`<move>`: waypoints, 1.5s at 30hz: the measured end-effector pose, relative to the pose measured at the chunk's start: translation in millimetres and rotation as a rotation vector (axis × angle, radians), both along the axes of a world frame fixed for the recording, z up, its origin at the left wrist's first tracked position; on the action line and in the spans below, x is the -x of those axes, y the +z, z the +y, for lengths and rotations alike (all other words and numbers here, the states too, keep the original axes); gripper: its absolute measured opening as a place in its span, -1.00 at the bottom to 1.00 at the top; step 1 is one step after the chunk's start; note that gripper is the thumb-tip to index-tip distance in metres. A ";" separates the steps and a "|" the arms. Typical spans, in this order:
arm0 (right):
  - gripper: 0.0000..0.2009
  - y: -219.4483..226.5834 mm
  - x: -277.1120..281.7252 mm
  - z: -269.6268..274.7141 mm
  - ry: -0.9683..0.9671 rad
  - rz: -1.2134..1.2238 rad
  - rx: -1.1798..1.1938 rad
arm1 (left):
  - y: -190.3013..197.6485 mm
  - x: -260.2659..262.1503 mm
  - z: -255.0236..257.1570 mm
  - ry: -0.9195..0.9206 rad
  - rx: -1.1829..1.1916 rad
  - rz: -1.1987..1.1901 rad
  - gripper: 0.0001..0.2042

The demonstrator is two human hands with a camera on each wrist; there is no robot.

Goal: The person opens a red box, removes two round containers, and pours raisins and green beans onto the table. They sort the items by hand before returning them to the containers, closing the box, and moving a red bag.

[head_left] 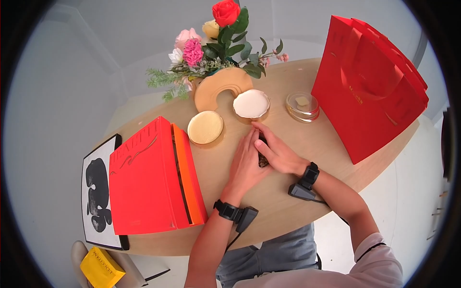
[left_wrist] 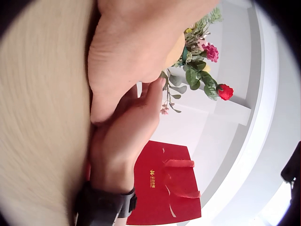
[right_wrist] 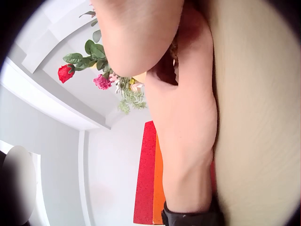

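Observation:
Both hands meet at the middle of the table, cupped around a small dark brown mottled thing [head_left: 262,150], mostly hidden between them. What it is I cannot tell. The left hand [head_left: 245,161] curves along its left side, while the right hand [head_left: 282,154] closes in from the right, thumb over the gap and fingertips meeting the left hand's. In the left wrist view, the left hand [left_wrist: 136,47] is low against the tabletop. Just beyond the fingertips stands a round container with a white scalloped top [head_left: 251,104]; to its left is a round cream-topped one [head_left: 205,127].
A red box with an orange side [head_left: 144,182] and a framed black-and-white picture [head_left: 98,192] lie left. Behind are an arch-shaped tan vase [head_left: 211,89] with flowers and a clear round dish [head_left: 302,108]. A tall red paper bag [head_left: 360,91] stands right.

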State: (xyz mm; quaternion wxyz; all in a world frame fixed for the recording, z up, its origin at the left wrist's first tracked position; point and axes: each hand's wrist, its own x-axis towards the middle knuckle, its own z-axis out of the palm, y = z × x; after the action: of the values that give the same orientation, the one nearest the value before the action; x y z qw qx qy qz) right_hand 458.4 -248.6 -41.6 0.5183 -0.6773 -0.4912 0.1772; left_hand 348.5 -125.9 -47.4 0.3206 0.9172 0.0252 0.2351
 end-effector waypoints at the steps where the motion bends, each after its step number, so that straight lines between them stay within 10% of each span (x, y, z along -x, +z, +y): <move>1: -0.30 1.8 -2.6 -1.9 0.027 -0.003 0.000 | -1.4 1.4 0.9 -0.005 0.000 -0.015 -0.05; 17: 0.15 10.7 -25.6 -14.0 0.192 -0.324 0.150 | -4.4 13.9 5.4 0.018 0.200 0.012 -0.47; 28: -0.40 -0.5 -18.7 -9.2 0.065 -0.343 0.035 | -7.5 12.5 6.6 0.043 0.334 0.009 -0.60; 45: -0.61 -3.6 -22.0 -8.9 -0.067 -0.053 0.002 | 0.7 13.1 4.4 0.015 0.228 -0.029 -0.50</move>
State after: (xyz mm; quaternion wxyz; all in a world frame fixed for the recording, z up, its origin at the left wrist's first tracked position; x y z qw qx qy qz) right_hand 480.5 -257.6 -45.1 0.5103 -0.6982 -0.4816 0.1422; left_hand 335.4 -121.5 -46.8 0.4213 0.8711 0.0537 0.2465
